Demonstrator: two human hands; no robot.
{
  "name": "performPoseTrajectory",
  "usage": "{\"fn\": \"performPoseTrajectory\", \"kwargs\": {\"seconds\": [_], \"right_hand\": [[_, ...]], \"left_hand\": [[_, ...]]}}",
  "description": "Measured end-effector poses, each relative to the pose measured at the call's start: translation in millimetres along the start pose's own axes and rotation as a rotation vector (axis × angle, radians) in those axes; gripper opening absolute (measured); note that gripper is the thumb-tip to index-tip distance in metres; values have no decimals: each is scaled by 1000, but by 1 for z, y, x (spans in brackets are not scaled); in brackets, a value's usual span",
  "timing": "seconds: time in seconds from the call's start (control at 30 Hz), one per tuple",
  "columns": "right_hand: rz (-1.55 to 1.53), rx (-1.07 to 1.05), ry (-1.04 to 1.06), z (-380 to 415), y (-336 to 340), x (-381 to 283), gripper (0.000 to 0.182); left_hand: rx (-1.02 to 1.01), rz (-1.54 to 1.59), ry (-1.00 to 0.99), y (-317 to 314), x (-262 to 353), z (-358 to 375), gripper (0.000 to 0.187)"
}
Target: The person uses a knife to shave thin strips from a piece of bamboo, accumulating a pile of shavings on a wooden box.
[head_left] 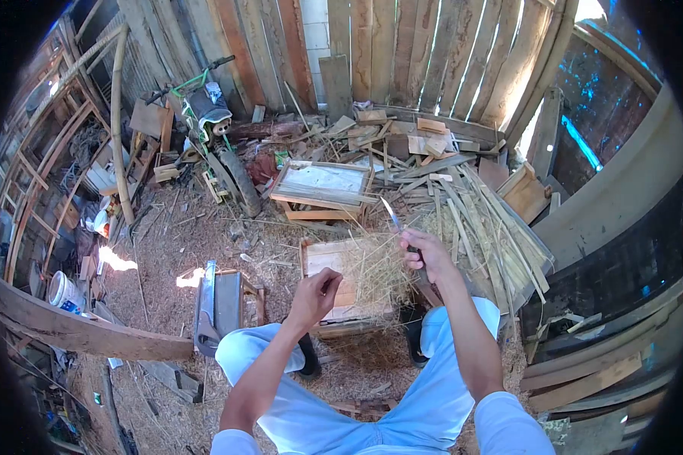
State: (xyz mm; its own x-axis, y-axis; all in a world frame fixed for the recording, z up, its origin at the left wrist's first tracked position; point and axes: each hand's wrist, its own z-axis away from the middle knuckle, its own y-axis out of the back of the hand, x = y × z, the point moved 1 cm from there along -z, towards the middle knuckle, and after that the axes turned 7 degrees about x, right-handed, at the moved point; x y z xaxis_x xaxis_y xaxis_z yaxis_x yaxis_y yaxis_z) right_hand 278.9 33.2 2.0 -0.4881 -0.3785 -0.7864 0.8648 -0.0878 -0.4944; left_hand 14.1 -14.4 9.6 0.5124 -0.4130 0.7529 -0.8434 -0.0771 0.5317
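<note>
In the head view, my right hand [425,254] grips the dark handle of a knife [391,214]. Its blade points up and away to the left. My left hand [317,296] is closed in a pinch above a low wooden box [328,259]; what its fingers hold, if anything, is too small to tell. A loose heap of dry straw [376,277] covers the right part of the box, between and below my hands. Both hands are apart from each other, over my knees.
A handsaw [206,307] lies on a small stool [231,303] at the left. Beyond the box is a wooden frame [319,182] with a pale panel. Piled wooden strips [486,220] spread to the right. A small motorbike [212,129] stands at the back left.
</note>
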Motion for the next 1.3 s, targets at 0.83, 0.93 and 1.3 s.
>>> {"fn": "performPoseTrajectory", "kwargs": {"seconds": [0.83, 0.93, 1.3], "right_hand": [[168, -208, -103, 26, -57, 64, 20], [26, -15, -127, 12, -36, 37, 22], [24, -33, -80, 12, -25, 28, 21]], "left_hand": [[46, -141, -100, -14, -6, 7, 6], [173, -194, -254, -9, -1, 5, 5], [160, -216, -293, -9, 4, 7, 7]]}}
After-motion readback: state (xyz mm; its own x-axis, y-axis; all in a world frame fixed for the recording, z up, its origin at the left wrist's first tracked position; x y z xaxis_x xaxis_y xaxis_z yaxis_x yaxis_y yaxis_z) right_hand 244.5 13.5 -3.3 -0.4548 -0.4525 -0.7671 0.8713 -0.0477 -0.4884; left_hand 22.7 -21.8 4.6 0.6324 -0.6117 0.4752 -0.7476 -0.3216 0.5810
